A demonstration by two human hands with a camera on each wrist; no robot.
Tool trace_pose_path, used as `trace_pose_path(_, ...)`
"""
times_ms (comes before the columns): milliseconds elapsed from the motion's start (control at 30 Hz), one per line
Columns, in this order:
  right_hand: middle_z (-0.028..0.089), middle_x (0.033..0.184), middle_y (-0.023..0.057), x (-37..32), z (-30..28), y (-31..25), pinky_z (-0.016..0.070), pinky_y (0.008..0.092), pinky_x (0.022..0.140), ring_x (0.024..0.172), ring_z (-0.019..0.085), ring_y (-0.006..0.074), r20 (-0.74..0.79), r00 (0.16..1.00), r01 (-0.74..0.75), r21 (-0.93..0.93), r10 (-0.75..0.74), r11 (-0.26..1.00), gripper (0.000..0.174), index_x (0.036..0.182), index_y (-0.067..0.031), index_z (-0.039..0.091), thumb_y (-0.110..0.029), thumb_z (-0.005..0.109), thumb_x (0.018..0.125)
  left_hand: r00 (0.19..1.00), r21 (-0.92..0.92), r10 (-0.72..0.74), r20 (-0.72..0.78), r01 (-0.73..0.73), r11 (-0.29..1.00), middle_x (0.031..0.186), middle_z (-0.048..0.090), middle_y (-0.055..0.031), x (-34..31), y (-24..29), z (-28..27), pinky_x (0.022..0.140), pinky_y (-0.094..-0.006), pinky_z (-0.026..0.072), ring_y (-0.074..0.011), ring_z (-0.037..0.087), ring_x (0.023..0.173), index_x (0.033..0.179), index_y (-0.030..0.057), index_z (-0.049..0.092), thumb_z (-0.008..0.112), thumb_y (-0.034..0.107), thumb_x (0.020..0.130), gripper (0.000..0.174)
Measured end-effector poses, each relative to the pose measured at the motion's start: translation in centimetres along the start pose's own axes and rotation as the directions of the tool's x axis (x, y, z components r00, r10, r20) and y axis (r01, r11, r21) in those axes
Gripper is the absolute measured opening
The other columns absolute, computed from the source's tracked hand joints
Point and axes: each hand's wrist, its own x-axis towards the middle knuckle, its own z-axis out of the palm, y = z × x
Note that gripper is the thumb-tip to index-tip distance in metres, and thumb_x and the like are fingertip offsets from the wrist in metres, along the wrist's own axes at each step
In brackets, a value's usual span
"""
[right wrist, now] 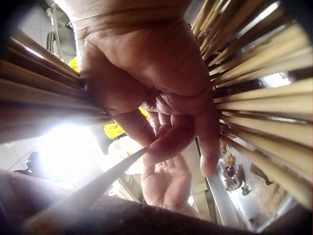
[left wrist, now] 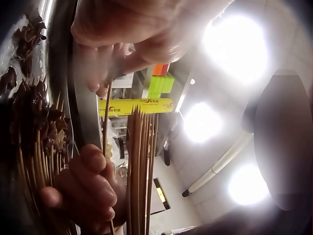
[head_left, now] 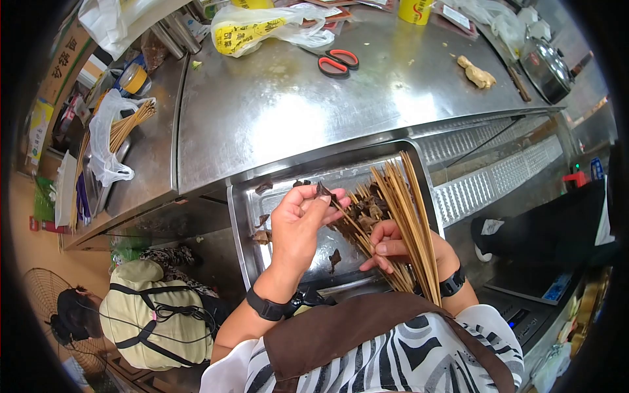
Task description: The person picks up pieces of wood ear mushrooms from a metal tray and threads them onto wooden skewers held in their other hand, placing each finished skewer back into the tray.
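Observation:
My left hand (head_left: 298,226) pinches a dark brown, folded piece of what looks like wood ear mushroom (head_left: 323,190) between thumb and fingers above the metal tray. My right hand (head_left: 390,247) pinches one thin bamboo skewer (left wrist: 106,117), its upper end reaching the left hand's fingertips. A bundle of bare skewers (head_left: 413,223) runs past the right hand and wrist. Behind that hand, threaded skewers with dark mushroom pieces (left wrist: 41,117) lie side by side in the tray (head_left: 237,226). Loose mushroom pieces (head_left: 262,236) are scattered on the tray's left side.
A steel counter (head_left: 229,124) stands beyond the tray, with red-handled scissors (head_left: 337,62), ginger (head_left: 476,72) and a lidded pot (head_left: 549,69) on it. More skewers (head_left: 131,124) in a plastic bag lie at left. Another person (head_left: 154,311) is low at the left.

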Motion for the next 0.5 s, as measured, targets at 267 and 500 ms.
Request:
trace_pose_path(267,0.060,0.070,0.0045,0.10,0.00,0.05,0.0535,0.0422,0.089,0.064,0.062,0.0141,-0.007,1.000,0.001,-0.008,-0.002,1.000,0.009,0.089,-0.0024,0.058,-0.007,0.065,0.088,0.997,0.023,0.079,-0.019,-0.079,0.997,0.110,0.067,-0.0189,-0.14,-0.16,-0.16,0.086,-0.0378,0.0564,-0.0274,0.069,0.100,0.110,-0.0032,0.056,0.051,0.007,0.099,0.016)
trace_pose_path(500,0.060,0.070,0.0043,0.11,0.10,-0.05,0.0538,0.0424,0.089,0.063,0.062,0.0140,-0.020,1.000,-0.002,-0.024,0.001,1.000,0.009,0.089,-0.0025,0.058,-0.007,0.065,0.088,0.998,0.034,0.070,0.001,-0.070,0.997,0.110,0.068,-0.0176,-0.11,-0.12,0.01,0.086,-0.0365,0.0564,-0.0268,0.069,0.100,0.112,-0.0035,0.057,0.052,0.010,0.100,0.019)
